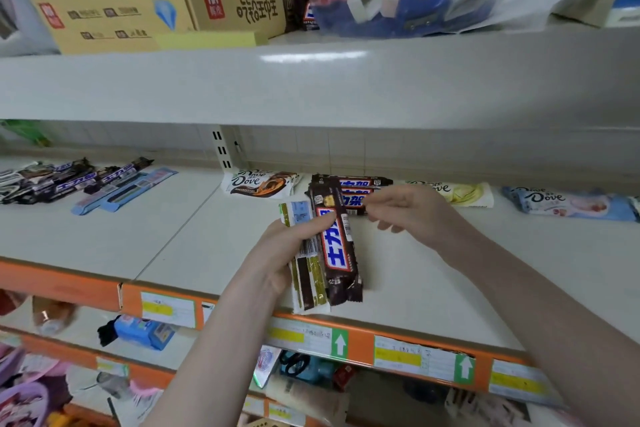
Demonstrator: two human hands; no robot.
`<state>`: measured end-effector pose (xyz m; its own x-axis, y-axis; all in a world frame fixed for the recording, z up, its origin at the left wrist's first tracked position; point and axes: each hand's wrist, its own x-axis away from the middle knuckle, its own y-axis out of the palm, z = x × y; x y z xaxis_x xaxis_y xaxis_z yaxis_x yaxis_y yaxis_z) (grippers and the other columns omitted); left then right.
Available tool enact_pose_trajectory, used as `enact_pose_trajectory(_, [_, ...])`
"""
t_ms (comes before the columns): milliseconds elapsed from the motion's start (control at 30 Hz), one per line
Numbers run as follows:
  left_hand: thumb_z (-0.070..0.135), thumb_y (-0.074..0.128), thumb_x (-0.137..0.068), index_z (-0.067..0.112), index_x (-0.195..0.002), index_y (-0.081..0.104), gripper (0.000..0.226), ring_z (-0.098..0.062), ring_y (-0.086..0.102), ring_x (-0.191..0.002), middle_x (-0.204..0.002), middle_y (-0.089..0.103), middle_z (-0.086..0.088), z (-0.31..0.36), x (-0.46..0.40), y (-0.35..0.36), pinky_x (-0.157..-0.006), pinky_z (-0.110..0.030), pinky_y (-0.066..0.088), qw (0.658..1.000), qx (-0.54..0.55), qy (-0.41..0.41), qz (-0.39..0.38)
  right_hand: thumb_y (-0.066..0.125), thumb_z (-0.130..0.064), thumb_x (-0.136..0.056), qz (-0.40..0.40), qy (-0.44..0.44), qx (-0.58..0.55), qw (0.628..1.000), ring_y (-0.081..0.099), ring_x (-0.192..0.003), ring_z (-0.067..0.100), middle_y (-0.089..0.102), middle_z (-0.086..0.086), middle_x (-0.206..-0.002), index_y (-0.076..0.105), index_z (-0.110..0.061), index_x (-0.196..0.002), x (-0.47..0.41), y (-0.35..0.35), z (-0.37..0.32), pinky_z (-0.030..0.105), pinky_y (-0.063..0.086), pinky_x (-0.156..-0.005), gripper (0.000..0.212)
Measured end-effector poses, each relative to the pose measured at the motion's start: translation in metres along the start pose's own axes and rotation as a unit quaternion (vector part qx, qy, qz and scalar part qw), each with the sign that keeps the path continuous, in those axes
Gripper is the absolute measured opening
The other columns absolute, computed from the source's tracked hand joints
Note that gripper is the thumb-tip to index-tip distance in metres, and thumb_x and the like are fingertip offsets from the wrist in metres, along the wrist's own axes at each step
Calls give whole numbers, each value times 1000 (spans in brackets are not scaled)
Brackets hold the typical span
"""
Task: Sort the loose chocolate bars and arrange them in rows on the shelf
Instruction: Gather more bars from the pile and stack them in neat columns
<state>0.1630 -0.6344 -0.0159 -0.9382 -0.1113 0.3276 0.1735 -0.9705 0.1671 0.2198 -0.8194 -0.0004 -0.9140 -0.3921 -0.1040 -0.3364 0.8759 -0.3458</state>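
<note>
The left hand (277,253) is curled round two bars above the front of the shelf (433,274), its thumb pressed across the upper face of the dark brown bar (337,246) with blue lettering; beside that bar, in the same grip, lies a white and gold bar (304,274) turned barcode side up; both point away from the person, their near ends over the orange shelf edge (360,336). The right hand (405,211) is just behind and to the right, fingers loosely bent and spread, holding nothing; its fingertips are close to a stack of brown bars (353,189) at the back of the shelf, three layers showing, though I cannot tell if they touch. Along the back also lie three Dove packets: a white and brown one (259,182) left of the stack, a pale yellow one (460,192) right of it, a blue one (568,203) farther right. Far left sits a loose heap of dark bars (65,178), too jumbled to count, with two light blue packets (128,189) just beside it.
</note>
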Motion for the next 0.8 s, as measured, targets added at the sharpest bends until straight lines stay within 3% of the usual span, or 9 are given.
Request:
enact_pose_trajectory(67, [32,80,-52,11,-107,65,61,-23,68,-86,-91,74,-8,6,-2,-5,-83,-38,52,998,-66,-9,-13,63,-22,-83,11,6,-17,1000,59,-59,1,67,-8,-75,69,-19,-97,-12,4,-9,10,44,-54,15])
enact_pose_trajectory(200, [34,83,-51,17,-100,68,54,-16,70,-81,-87,75,-3,13,-7,-12,-68,-28,52,988,-140,-22,-54,66,-18,-81,-13,20,-44,999,61,-58,1,68,1,-81,69,-13,-95,-25,16,-23,8,44,-47,16])
enact_pose_trajectory(300, [32,85,-50,17,-106,68,60,-21,67,-93,-97,74,-5,13,-11,-16,-88,-36,50,986,-154,-22,-63,67,-13,-80,-29,42,-29,998,60,-63,4,67,1,-81,68,-15,-92,-29,20,-25,10,44,-47,13])
enact_pose_trajectory(433, [16,82,-57,23,-82,77,27,-12,69,-68,-83,75,-2,14,-9,-24,-59,-19,52,980,-143,-19,-134,64,-1,-79,24,69,-110,991,61,-61,9,64,5,-74,66,-7,-83,-29,17,-20,14,47,-45,8])
enact_pose_trajectory(533, [17,77,-66,25,-79,77,15,-9,69,-68,-81,75,0,13,-12,-35,-64,-23,50,980,-145,-17,-135,64,0,-78,84,88,-150,981,60,-56,8,62,6,-72,63,-6,-80,-24,8,-11,15,47,-43,6])
enact_pose_trajectory(600, [23,77,-63,17,-86,76,24,-10,67,-67,-80,75,0,14,-16,-41,-68,-26,48,987,-135,-15,-90,65,0,-78,81,89,-116,986,59,-56,10,63,6,-71,62,-10,-75,-18,3,-2,15,47,-44,11])
enact_pose_trajectory(667, [25,77,-60,12,-94,72,36,-8,66,-59,-76,74,-1,16,-22,-46,-56,-21,50,992,-112,-18,-60,64,3,-77,50,85,-73,992,60,-59,12,64,5,-73,63,-11,-77,-10,2,6,15,50,-47,15])
enact_pose_trajectory(733, [23,77,-64,12,-94,71,32,-6,67,-59,-77,75,0,19,-27,-47,-52,-19,49,992,-112,-12,-52,67,0,-75,9,71,-9,997,62,-60,8,65,1,-80,65,-17,-89,-5,4,11,14,50,-52,22])
enact_pose_trajectory(800, [25,78,-62,14,-93,72,32,-6,68,-65,-82,75,1,23,-31,-47,-57,-22,49,989,-133,-16,-61,72,-11,-74,-36,36,93,994,63,-70,5,62,-7,-94,63,-27,-103,-4,7,16,13,49,-62,35])
